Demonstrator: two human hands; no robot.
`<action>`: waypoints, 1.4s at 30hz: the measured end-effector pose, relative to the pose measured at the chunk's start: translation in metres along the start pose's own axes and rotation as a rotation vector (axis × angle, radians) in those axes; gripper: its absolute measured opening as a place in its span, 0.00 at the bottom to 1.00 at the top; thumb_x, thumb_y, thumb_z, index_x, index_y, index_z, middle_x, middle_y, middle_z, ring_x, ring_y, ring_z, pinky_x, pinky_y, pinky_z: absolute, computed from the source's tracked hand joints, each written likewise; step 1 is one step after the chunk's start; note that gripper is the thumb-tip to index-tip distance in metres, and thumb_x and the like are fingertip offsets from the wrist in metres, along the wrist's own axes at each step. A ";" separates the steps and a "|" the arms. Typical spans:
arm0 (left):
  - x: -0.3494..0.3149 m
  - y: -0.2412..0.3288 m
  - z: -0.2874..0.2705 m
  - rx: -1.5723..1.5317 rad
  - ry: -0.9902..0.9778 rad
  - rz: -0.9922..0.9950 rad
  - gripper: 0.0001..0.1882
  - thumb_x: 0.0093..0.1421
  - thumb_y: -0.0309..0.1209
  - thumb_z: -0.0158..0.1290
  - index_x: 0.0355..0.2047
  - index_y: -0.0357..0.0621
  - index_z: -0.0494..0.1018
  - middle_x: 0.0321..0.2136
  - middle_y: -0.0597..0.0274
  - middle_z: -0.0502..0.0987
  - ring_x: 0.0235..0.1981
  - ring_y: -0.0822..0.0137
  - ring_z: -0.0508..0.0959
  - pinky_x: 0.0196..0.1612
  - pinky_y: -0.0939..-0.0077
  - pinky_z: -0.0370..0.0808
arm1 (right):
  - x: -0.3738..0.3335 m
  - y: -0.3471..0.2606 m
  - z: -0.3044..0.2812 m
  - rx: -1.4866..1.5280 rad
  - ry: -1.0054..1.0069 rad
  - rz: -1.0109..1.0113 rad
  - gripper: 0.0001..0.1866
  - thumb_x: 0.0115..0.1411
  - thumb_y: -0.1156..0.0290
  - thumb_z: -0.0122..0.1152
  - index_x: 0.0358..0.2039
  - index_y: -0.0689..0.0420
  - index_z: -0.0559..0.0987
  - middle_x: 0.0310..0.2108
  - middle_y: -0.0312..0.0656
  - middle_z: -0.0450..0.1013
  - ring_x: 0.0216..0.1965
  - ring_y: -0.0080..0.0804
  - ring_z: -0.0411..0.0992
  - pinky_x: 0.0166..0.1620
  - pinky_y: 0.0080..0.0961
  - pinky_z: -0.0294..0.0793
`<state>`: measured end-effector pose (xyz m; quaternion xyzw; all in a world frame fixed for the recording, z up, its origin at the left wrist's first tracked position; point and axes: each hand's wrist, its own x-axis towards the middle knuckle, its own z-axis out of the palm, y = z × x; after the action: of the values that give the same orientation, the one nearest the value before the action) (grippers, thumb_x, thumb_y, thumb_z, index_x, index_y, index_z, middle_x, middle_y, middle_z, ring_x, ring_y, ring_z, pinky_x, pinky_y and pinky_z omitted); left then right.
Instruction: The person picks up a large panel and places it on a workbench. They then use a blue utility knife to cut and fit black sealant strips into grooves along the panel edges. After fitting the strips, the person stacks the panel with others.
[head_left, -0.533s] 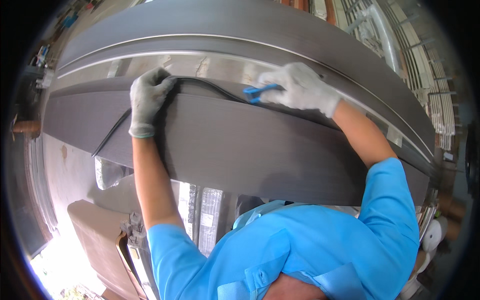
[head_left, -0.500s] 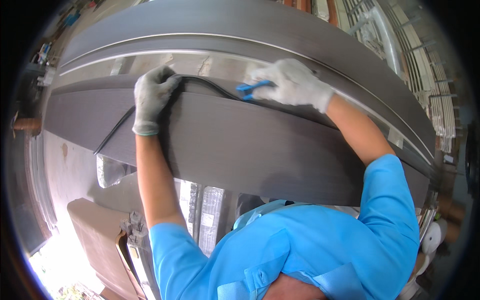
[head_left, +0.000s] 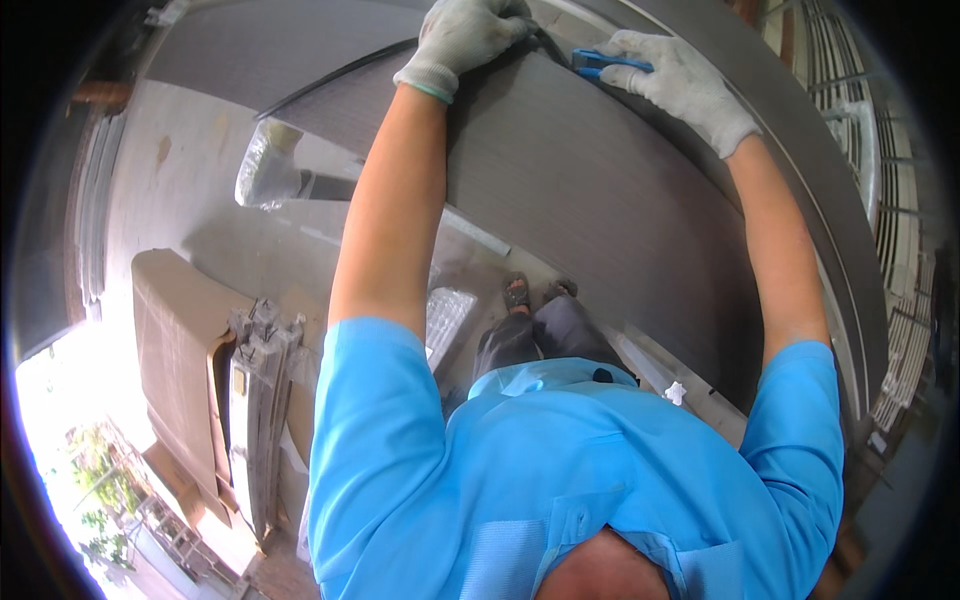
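Note:
A long dark grey panel [head_left: 610,200] lies across in front of me. My left hand [head_left: 465,45], in a whitish work glove, is closed on a black flexible strip at the panel's far edge. The strip's loose length [head_left: 335,78] trails to the left over the panel. My right hand [head_left: 685,85], gloved too, grips a small blue hand tool [head_left: 610,65] just right of the left hand, near the same edge. The tool's working end is too small to make out. Between the hands, the strip runs along the edge, partly hidden by the fingers.
Another long grey panel [head_left: 835,190] curves past on the far right side. Long pale profiles [head_left: 890,220] are racked beyond it. A plastic-wrapped end piece [head_left: 268,165] juts out at left. Lower left stand a brown sheet [head_left: 185,340] and bundled metal profiles [head_left: 262,400].
The view has turned and shifted, so both hands appear higher and further right, and my feet now show. The hands are closer together; each still holds its thing.

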<state>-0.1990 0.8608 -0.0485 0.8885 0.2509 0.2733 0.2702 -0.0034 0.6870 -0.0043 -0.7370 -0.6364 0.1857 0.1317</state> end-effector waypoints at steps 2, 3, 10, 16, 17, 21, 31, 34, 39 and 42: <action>-0.001 0.002 -0.001 -0.037 0.030 -0.029 0.06 0.53 0.32 0.59 0.27 0.45 0.81 0.25 0.53 0.82 0.29 0.55 0.84 0.36 0.64 0.79 | 0.001 -0.001 0.002 0.085 0.009 0.006 0.21 0.64 0.53 0.64 0.54 0.49 0.81 0.46 0.38 0.81 0.52 0.37 0.77 0.58 0.34 0.71; -0.003 0.003 0.000 -0.057 0.044 -0.045 0.07 0.52 0.33 0.60 0.27 0.44 0.81 0.25 0.53 0.82 0.29 0.56 0.84 0.36 0.65 0.79 | 0.001 -0.001 0.003 0.128 0.011 0.012 0.21 0.64 0.52 0.64 0.54 0.49 0.81 0.46 0.38 0.81 0.52 0.37 0.77 0.58 0.34 0.71; -0.006 0.002 -0.005 -0.105 -0.064 -0.131 0.08 0.57 0.34 0.59 0.34 0.46 0.83 0.29 0.60 0.84 0.33 0.62 0.82 0.40 0.66 0.77 | 0.003 0.007 0.006 -0.071 0.141 -0.167 0.19 0.63 0.51 0.65 0.48 0.49 0.82 0.36 0.43 0.82 0.40 0.40 0.80 0.47 0.40 0.77; -0.001 -0.014 -0.039 -0.095 -0.268 -0.011 0.10 0.61 0.34 0.59 0.37 0.41 0.83 0.32 0.58 0.85 0.34 0.65 0.83 0.43 0.69 0.78 | -0.001 -0.001 -0.003 -0.032 0.064 -0.098 0.19 0.61 0.52 0.65 0.47 0.50 0.83 0.41 0.46 0.82 0.45 0.47 0.78 0.48 0.41 0.76; 0.000 -0.021 -0.059 -0.139 -0.364 0.105 0.10 0.62 0.33 0.59 0.38 0.39 0.83 0.32 0.58 0.86 0.34 0.67 0.83 0.42 0.70 0.78 | -0.002 -0.003 -0.003 0.034 0.088 -0.129 0.18 0.60 0.52 0.66 0.45 0.50 0.84 0.40 0.48 0.82 0.42 0.49 0.79 0.46 0.42 0.76; -0.016 -0.076 -0.163 -0.171 -0.624 -0.307 0.13 0.68 0.35 0.55 0.40 0.36 0.82 0.24 0.66 0.80 0.27 0.78 0.77 0.32 0.79 0.75 | -0.001 -0.008 -0.005 -0.022 0.065 -0.033 0.19 0.61 0.53 0.66 0.46 0.52 0.83 0.34 0.50 0.82 0.37 0.52 0.79 0.43 0.43 0.77; 0.056 -0.088 -0.293 -0.347 -0.679 -0.220 0.17 0.66 0.42 0.57 0.39 0.37 0.82 0.28 0.59 0.82 0.26 0.73 0.78 0.27 0.80 0.73 | -0.006 -0.022 -0.007 0.025 0.059 0.171 0.22 0.57 0.57 0.72 0.46 0.57 0.83 0.38 0.51 0.81 0.41 0.51 0.79 0.46 0.39 0.76; 0.110 -0.005 -0.321 -0.007 -0.701 0.500 0.14 0.63 0.37 0.60 0.34 0.34 0.80 0.29 0.56 0.80 0.33 0.68 0.80 0.35 0.76 0.74 | -0.007 -0.027 -0.007 0.068 0.116 0.182 0.21 0.57 0.57 0.71 0.46 0.57 0.82 0.37 0.50 0.81 0.41 0.50 0.79 0.46 0.39 0.76; 0.127 -0.072 -0.226 0.459 -0.658 0.276 0.04 0.54 0.17 0.60 0.30 0.36 0.81 0.28 0.58 0.80 0.31 0.67 0.80 0.36 0.71 0.76 | -0.012 -0.025 -0.004 0.047 0.132 0.197 0.20 0.59 0.56 0.70 0.46 0.55 0.83 0.37 0.47 0.82 0.40 0.49 0.79 0.46 0.39 0.76; 0.106 -0.129 -0.222 0.358 -0.637 0.041 0.04 0.55 0.21 0.59 0.30 0.40 0.83 0.31 0.55 0.83 0.30 0.57 0.81 0.39 0.67 0.78 | -0.013 -0.023 -0.005 0.102 0.113 0.148 0.20 0.59 0.55 0.70 0.47 0.53 0.83 0.39 0.45 0.82 0.41 0.48 0.79 0.47 0.40 0.76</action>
<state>-0.2984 1.0933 0.0653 0.9671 0.1800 -0.0597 0.1695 -0.0235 0.6779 0.0114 -0.7837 -0.5614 0.1851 0.1908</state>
